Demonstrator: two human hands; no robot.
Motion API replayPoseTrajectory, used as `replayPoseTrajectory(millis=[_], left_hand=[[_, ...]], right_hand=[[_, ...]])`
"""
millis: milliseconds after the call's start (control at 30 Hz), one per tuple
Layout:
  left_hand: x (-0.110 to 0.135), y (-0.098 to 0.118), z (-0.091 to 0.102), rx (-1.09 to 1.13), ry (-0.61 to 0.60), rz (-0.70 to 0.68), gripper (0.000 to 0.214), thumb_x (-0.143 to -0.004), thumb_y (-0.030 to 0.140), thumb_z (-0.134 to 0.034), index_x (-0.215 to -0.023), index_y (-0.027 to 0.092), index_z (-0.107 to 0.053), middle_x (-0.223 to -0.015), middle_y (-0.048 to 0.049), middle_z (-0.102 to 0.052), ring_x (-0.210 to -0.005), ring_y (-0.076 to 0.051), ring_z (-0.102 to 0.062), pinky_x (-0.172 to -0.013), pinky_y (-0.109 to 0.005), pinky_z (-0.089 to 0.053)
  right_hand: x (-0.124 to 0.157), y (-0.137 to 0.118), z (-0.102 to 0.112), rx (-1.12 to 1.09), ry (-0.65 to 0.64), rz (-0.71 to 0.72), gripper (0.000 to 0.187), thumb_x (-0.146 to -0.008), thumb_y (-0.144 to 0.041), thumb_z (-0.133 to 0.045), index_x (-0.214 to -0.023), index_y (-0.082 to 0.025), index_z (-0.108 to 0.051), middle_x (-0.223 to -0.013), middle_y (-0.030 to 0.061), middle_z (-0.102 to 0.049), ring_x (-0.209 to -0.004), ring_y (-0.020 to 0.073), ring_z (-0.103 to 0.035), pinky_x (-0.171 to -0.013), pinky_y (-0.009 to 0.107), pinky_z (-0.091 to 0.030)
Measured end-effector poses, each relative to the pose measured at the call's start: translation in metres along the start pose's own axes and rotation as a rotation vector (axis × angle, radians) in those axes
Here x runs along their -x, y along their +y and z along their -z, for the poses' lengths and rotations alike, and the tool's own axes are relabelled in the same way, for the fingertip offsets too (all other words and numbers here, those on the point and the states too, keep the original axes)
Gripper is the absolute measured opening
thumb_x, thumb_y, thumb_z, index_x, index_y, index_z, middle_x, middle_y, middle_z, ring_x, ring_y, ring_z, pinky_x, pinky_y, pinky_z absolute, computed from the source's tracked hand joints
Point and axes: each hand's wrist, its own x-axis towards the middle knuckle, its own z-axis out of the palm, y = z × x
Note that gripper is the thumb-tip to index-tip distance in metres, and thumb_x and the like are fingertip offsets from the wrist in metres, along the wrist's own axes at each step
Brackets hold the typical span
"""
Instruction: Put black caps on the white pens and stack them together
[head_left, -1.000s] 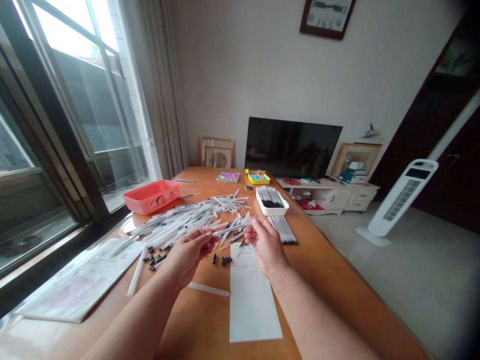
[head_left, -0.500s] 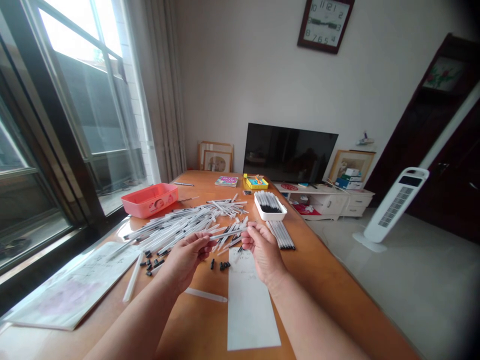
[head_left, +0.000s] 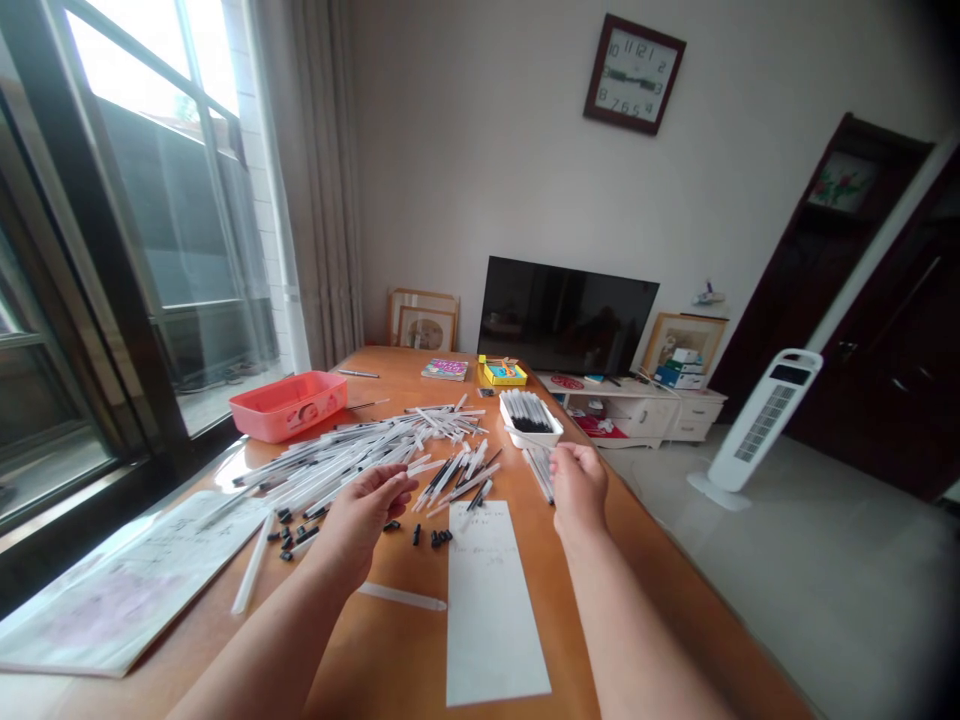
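The right hand [head_left: 577, 482] is over the right side of the table [head_left: 645, 560], its fingers curled in just beside the row of pens [head_left: 537, 472] lying near the white tray [head_left: 531, 432]. I cannot tell whether it pinches a pen. The left hand [head_left: 366, 508] hovers to the left with its fingers loosely spread and nothing in them, at the near edge of the pile of pens [head_left: 352, 458]. Black caps [head_left: 439, 537] lie between the hands, at the far end of a paper strip [head_left: 491, 610].
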Motion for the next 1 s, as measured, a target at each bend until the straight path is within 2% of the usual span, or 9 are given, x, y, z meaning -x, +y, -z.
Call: replayPoseTrajectory(millis=[33,67,233,400,567,733,1000], left_hand=[[0.000,0.000,0.001,-0.006,0.002,-0.005,0.056,-0.065,0.043,-0.083,-0.110,0.013,-0.068,-0.091,-0.0094,-0.073,-0.076,-0.015,-0.060,-0.073,-0.028,-0.045],[-0.001,0.000,0.001,-0.009,0.003,-0.009,0.055,-0.065,0.043,-0.083,-0.109,0.013,-0.068,-0.090,-0.0091,-0.072,-0.075,-0.015,-0.059,-0.072,-0.028,-0.045],[-0.002,0.000,0.003,-0.032,-0.009,-0.022,0.049,-0.065,0.043,-0.082,-0.103,0.013,-0.070,-0.086,-0.0081,-0.071,-0.072,-0.014,-0.058,-0.069,-0.028,-0.043],[-0.004,-0.002,0.006,-0.042,-0.020,-0.021,0.048,-0.068,0.044,-0.080,-0.103,0.013,-0.070,-0.090,-0.0095,-0.071,-0.074,-0.015,-0.058,-0.070,-0.028,-0.043],[-0.005,-0.003,0.009,-0.036,-0.024,-0.008,0.047,-0.070,0.045,-0.079,-0.104,0.014,-0.069,-0.094,-0.0108,-0.072,-0.077,-0.016,-0.058,-0.071,-0.028,-0.043],[-0.005,-0.003,0.010,-0.042,-0.031,0.003,0.045,-0.070,0.045,-0.079,-0.103,0.015,-0.069,-0.093,-0.0089,-0.072,-0.079,-0.016,-0.059,-0.072,-0.027,-0.043],[-0.002,0.000,0.009,-0.045,-0.024,0.006,0.046,-0.066,0.048,-0.082,-0.098,0.016,-0.071,-0.093,-0.0099,-0.074,-0.079,-0.018,-0.063,-0.073,-0.029,-0.045]], right_hand=[[-0.010,0.004,0.008,0.254,0.085,0.002,0.027,-0.083,-0.040,-0.056,-0.096,-0.018,-0.065,-0.084,0.0058,-0.072,-0.073,0.0193,-0.064,-0.061,0.026,-0.047],[-0.019,0.008,0.015,0.339,0.121,-0.009,0.028,-0.083,-0.040,-0.055,-0.097,-0.018,-0.065,-0.088,0.0082,-0.072,-0.078,0.0219,-0.065,-0.063,0.028,-0.048],[-0.038,0.024,0.042,0.584,0.193,-0.077,0.027,-0.084,-0.040,-0.050,-0.095,-0.021,-0.066,-0.096,0.0136,-0.072,-0.089,0.0302,-0.066,-0.069,0.035,-0.047],[-0.038,0.037,0.045,0.793,0.146,-0.156,0.028,-0.084,-0.038,-0.052,-0.100,-0.022,-0.068,-0.105,0.0170,-0.071,-0.097,0.0350,-0.065,-0.076,0.042,-0.048],[-0.039,0.044,0.045,0.926,0.033,-0.156,0.029,-0.082,-0.037,-0.057,-0.103,-0.025,-0.073,-0.112,0.0164,-0.069,-0.111,0.0393,-0.060,-0.086,0.049,-0.046],[-0.038,0.047,0.046,1.004,-0.060,-0.125,0.030,-0.079,-0.030,-0.057,-0.102,-0.031,-0.078,-0.116,0.0147,-0.069,-0.115,0.0415,-0.057,-0.089,0.055,-0.044],[-0.037,0.051,0.047,1.032,-0.071,-0.049,0.034,-0.076,-0.029,-0.058,-0.104,-0.031,-0.078,-0.114,0.0177,-0.070,-0.113,0.0405,-0.058,-0.087,0.058,-0.043]])
